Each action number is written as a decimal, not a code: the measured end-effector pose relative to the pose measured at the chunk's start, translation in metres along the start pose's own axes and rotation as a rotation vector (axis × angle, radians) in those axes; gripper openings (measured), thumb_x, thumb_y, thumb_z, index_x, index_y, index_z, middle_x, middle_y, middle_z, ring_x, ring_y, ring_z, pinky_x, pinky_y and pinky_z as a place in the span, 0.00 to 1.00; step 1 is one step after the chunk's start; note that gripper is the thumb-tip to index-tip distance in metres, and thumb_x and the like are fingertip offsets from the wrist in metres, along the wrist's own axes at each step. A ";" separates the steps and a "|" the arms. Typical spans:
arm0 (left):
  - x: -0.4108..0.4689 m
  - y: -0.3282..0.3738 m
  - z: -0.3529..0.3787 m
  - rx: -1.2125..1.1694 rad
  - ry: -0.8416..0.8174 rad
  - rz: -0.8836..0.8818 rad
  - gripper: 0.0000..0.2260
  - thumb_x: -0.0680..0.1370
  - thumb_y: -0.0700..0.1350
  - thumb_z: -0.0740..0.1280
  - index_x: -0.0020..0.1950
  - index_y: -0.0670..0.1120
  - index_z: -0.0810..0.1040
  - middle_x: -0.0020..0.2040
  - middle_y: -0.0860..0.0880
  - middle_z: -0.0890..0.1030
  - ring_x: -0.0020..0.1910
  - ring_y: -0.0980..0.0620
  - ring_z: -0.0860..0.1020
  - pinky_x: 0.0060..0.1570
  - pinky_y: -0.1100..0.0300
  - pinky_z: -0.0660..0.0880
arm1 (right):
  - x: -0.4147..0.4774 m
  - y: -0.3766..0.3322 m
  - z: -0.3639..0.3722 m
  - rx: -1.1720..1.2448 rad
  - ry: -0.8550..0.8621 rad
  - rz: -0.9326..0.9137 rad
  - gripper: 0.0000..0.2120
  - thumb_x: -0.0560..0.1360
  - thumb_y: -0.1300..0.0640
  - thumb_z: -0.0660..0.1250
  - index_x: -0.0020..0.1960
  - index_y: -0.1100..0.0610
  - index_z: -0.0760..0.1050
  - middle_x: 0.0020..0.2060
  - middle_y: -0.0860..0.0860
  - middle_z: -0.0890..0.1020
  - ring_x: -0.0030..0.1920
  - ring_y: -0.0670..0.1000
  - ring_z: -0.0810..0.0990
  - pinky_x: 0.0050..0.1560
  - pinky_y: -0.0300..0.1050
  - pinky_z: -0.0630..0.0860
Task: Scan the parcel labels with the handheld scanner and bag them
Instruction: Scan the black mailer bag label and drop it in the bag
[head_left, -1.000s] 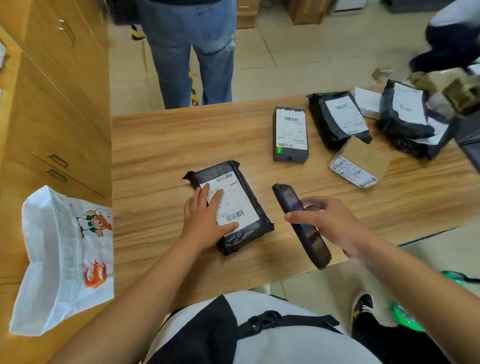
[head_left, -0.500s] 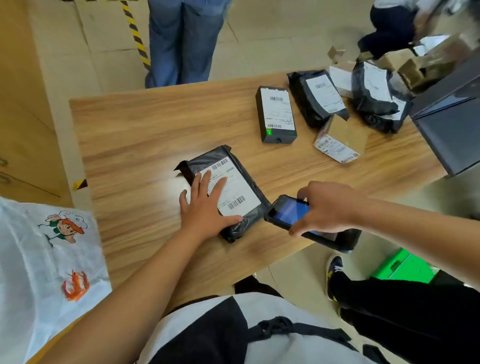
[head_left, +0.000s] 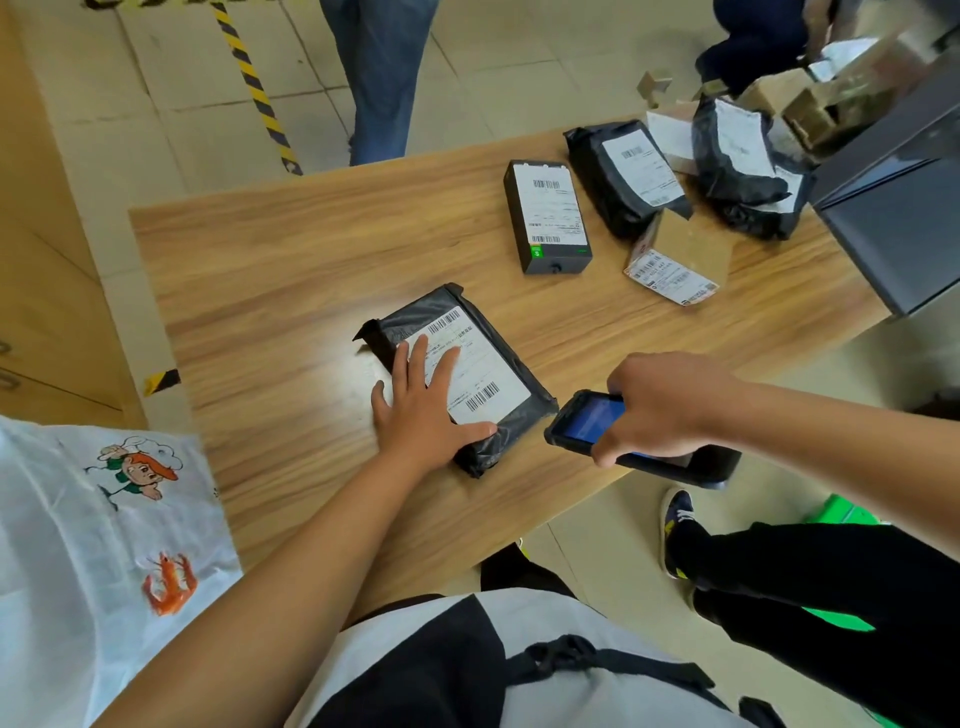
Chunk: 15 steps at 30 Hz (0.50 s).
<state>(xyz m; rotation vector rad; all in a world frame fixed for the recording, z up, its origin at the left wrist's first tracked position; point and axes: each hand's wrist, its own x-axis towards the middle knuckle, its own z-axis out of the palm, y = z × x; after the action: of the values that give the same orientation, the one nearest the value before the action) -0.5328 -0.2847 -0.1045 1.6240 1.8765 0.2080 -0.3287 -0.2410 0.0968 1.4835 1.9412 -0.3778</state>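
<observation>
A black plastic-wrapped parcel (head_left: 493, 358) with a white barcode label lies near the front of the wooden table (head_left: 291, 270). My left hand (head_left: 421, 410) presses flat on its near left part, fingers straight over the label. My right hand (head_left: 665, 405) grips the black handheld scanner (head_left: 587, 423) just right of the parcel, at the table's front edge; its blue screen faces up and its front end points at the parcel. A white bag (head_left: 88, 545) with cartoon prints hangs at the lower left.
Further back on the table lie a black box (head_left: 548, 218), a black mailer (head_left: 623, 171), a small cardboard box (head_left: 680, 260) and more black mailers (head_left: 743, 156). A dark grey bin (head_left: 904, 208) stands at the right. A person in jeans (head_left: 379, 73) stands behind the table.
My right hand turned the scanner from upright to flat, brought it close to the parcel's right corner, screen up. My left hand stayed pressed on the parcel. The camera tilted and shifted.
</observation>
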 end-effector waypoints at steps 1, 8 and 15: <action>0.000 0.000 0.000 0.001 0.000 -0.001 0.50 0.64 0.75 0.67 0.79 0.61 0.45 0.79 0.55 0.34 0.76 0.54 0.30 0.72 0.37 0.45 | -0.001 0.000 -0.001 0.004 -0.005 0.009 0.24 0.57 0.31 0.73 0.37 0.50 0.73 0.35 0.46 0.77 0.34 0.48 0.77 0.31 0.42 0.64; 0.001 0.003 -0.005 0.053 -0.065 -0.006 0.51 0.66 0.73 0.68 0.79 0.61 0.43 0.79 0.52 0.33 0.76 0.51 0.29 0.73 0.37 0.41 | -0.004 0.017 -0.004 0.151 -0.066 0.059 0.26 0.54 0.32 0.74 0.42 0.51 0.78 0.29 0.47 0.83 0.29 0.49 0.82 0.31 0.41 0.70; 0.017 0.001 -0.034 0.301 -0.241 0.113 0.50 0.68 0.65 0.73 0.78 0.66 0.40 0.80 0.52 0.32 0.76 0.49 0.29 0.72 0.40 0.32 | -0.001 0.048 0.012 0.828 -0.087 0.035 0.30 0.50 0.37 0.80 0.44 0.55 0.80 0.37 0.56 0.84 0.28 0.52 0.81 0.26 0.43 0.78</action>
<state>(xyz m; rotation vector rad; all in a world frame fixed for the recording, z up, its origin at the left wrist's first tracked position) -0.5515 -0.2592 -0.0839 1.8630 1.6935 -0.2254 -0.2795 -0.2337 0.0958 1.9345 1.7570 -1.3211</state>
